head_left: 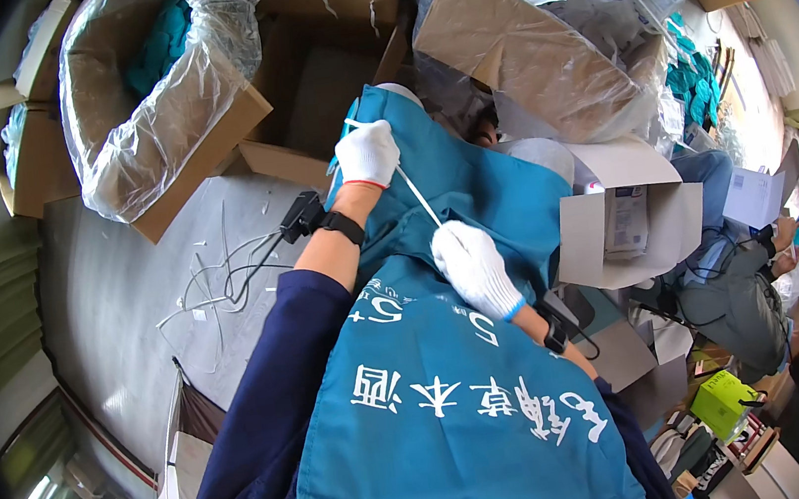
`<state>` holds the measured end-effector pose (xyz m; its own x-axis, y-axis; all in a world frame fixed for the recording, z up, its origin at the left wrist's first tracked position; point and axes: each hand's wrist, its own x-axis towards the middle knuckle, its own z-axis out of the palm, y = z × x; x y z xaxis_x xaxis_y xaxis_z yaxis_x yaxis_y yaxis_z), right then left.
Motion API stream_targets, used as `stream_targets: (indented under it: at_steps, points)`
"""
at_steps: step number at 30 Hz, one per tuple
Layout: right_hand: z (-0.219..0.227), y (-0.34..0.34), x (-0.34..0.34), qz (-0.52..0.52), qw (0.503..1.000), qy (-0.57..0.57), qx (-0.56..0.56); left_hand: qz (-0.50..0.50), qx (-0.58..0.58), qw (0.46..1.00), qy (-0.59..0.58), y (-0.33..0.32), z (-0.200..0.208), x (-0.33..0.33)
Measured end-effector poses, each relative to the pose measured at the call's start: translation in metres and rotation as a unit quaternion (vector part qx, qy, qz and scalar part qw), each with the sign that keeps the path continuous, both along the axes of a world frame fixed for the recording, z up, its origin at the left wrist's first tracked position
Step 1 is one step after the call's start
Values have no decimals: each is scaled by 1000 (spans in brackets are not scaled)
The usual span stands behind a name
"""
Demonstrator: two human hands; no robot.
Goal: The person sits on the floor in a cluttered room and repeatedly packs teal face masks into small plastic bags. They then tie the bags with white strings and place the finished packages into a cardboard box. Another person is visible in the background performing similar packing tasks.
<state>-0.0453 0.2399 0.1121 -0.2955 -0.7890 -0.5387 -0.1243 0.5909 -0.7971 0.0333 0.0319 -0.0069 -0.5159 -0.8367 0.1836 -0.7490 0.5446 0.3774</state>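
My left hand [369, 153], in a white knit glove with a red cuff edge, is closed over my lap. Lower and to the right is my right hand [470, 259], gloved in white with a blue cuff edge, its fingers also closed. A thin white cord-like strip [418, 197] runs straight and taut from one hand to the other, gripped at both ends; its exact kind is unclear. Beneath both hands spreads the teal apron [503, 202] that I wear, with white lettering on its bib. The fingertips are partly hidden.
At upper left stands a plastic-lined carton [194, 160] holding teal items. Another lined carton [525, 50] is heaped with clear packets. To my right is an open white box [573, 238] with packets inside. A co-worker [736, 308] sits farther right. Loose cables [242, 269] lie at left.
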Motion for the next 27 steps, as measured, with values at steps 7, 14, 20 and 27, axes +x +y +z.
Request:
stream_targets:
  at_steps: [7, 14, 20, 27]
  points:
    - [19, 46, -31, -210, 950, -226, -40, 38, -5, 999, 1, -8, -5, 3]
    - [14, -67, -56, -242, 865, -361, -249, -89, 46, 987, 127, 34, 42, 13]
    - [6, -128, -76, -16, 995, -63, -77, -194, -9, 972, 134, 56, 59, 28]
    - [-61, -100, -48, 104, 976, -168, -86, -321, 30, 931, 171, 75, 74, 33]
